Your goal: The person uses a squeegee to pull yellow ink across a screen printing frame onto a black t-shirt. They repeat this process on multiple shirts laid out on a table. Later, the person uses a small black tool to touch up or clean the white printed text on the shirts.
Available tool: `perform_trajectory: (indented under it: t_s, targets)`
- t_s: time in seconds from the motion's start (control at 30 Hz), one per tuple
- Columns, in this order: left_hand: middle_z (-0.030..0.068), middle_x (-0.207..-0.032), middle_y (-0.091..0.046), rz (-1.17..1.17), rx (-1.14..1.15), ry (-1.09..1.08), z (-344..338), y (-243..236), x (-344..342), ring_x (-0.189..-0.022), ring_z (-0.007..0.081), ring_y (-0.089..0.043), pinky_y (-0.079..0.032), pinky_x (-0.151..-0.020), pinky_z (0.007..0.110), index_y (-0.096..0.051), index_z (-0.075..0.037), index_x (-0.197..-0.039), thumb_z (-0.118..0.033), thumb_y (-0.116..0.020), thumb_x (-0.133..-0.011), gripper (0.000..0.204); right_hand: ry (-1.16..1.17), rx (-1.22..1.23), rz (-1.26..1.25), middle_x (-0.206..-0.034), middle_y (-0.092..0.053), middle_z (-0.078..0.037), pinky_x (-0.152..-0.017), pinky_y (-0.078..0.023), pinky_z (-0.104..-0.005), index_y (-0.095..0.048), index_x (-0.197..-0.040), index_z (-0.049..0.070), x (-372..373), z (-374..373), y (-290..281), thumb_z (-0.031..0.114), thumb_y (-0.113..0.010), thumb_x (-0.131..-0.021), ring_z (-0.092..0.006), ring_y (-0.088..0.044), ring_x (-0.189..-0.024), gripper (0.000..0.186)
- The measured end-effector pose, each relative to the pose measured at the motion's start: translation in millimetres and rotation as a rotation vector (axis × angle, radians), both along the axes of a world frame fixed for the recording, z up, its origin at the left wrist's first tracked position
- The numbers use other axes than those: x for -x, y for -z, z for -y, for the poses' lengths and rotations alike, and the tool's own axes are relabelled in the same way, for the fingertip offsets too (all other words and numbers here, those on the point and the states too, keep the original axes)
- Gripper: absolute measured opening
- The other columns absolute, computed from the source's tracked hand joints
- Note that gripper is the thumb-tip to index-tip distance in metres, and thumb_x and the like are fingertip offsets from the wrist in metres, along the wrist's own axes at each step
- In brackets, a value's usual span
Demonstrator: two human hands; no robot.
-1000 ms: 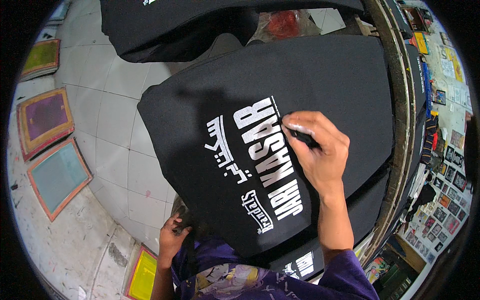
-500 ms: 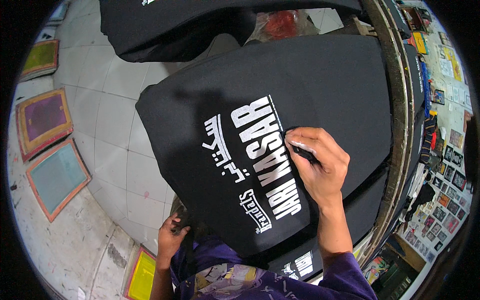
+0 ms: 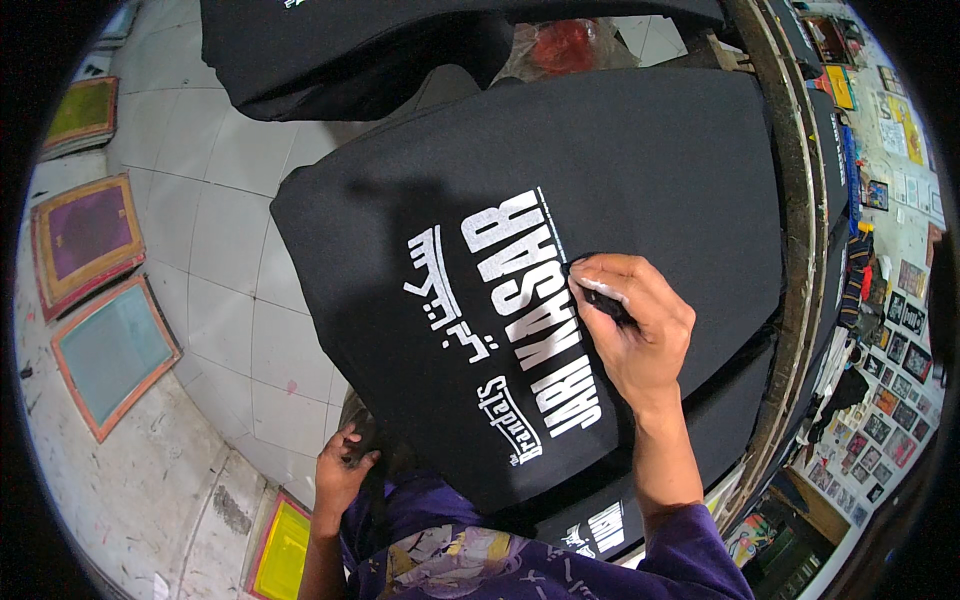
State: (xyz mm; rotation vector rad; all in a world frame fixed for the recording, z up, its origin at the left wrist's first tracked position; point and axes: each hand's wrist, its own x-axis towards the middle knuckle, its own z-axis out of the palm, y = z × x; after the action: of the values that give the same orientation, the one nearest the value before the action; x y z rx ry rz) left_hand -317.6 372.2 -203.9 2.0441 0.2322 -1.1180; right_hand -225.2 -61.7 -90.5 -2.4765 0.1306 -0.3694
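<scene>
A black garment [image 3: 680,170] lies spread flat across the middle, with white lettering [image 3: 510,270] printed in rows on it. My right hand [image 3: 630,320] is closed on a small black object [image 3: 610,305], too hidden to name, and its fingertips touch the cloth at the right edge of the largest lettering. Low at the garment's left edge, my left hand [image 3: 340,465] has its fingers curled round something dark that I cannot make out.
Another black garment [image 3: 360,50] lies beyond this one, with a crumpled bag [image 3: 565,45] between. A long rail [image 3: 800,200] borders the right side. Coloured framed screens [image 3: 115,350] stand along the left. The far-right wall [image 3: 890,400] carries many small pictures.
My right hand has shifted slightly toward me along the lettering's edge since a second ago, staying closed. My left hand has hardly moved.
</scene>
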Motion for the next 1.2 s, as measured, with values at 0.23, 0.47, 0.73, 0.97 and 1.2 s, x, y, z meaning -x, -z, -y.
perform_trajectory:
  t_s: [0.23,0.47,0.73,0.97,1.2]
  targets:
    - [0.0122,-0.109,-0.068,-0.001,0.014,-0.001,-6.0,7.4,3.9,-0.089,0.0198,-0.069,-0.057,-0.083,0.033,-0.059,0.004,-0.136,-0.007,-0.087,-0.079,0.064,0.001,-0.006,0.009,-0.097,-0.076,-0.013,-0.07,-0.059,-0.0311,-0.077,-0.096,0.001,1.3,1.1,1.3,-0.003,-0.083,-0.072,-0.0227,-0.075,-0.086,0.025]
    - [0.0117,-0.11,-0.069,-0.002,-0.013,0.008,-0.4,1.9,-0.9,-0.09,0.0196,-0.067,-0.056,-0.084,0.033,-0.059,0.003,-0.136,-0.008,-0.087,-0.078,0.065,0.043,-0.027,-0.004,-0.096,-0.075,-0.013,-0.07,-0.059,-0.0307,-0.077,-0.098,0.001,1.6,0.3,-0.3,-0.003,-0.083,-0.073,-0.0229,-0.075,-0.085,0.026]
    - [0.0125,-0.109,-0.069,-0.015,-0.011,-0.033,-8.0,10.1,7.2,-0.09,0.0215,-0.067,-0.056,-0.084,0.034,-0.06,0.002,-0.135,-0.009,-0.088,-0.077,0.065,0.069,-0.016,-0.006,-0.095,-0.076,-0.012,-0.068,-0.058,-0.0303,-0.078,-0.097,0.003,3.8,0.1,-4.4,-0.004,-0.083,-0.074,-0.0217,-0.075,-0.083,0.025]
    - [0.014,-0.11,-0.069,0.027,-0.008,0.029,-1.4,5.1,2.3,-0.091,0.0235,-0.069,-0.058,-0.082,0.035,-0.06,0.002,-0.135,-0.008,-0.087,-0.078,0.064,0.039,0.015,0.021,-0.094,-0.075,-0.013,-0.068,-0.059,-0.0315,-0.077,-0.096,0.001,2.4,0.4,-0.4,-0.005,-0.082,-0.071,-0.0226,-0.074,-0.083,0.026]
    - [0.0143,-0.111,-0.069,-0.004,-0.025,0.022,3.5,-1.4,-2.5,-0.092,0.0229,-0.07,-0.058,-0.083,0.034,-0.059,0.003,-0.137,-0.008,-0.087,-0.078,0.066,0.045,0.026,-0.012,-0.094,-0.075,-0.013,-0.07,-0.059,-0.0321,-0.076,-0.099,0.001,3.0,-1.7,-4.0,-0.003,-0.083,-0.071,-0.0239,-0.074,-0.083,0.028]
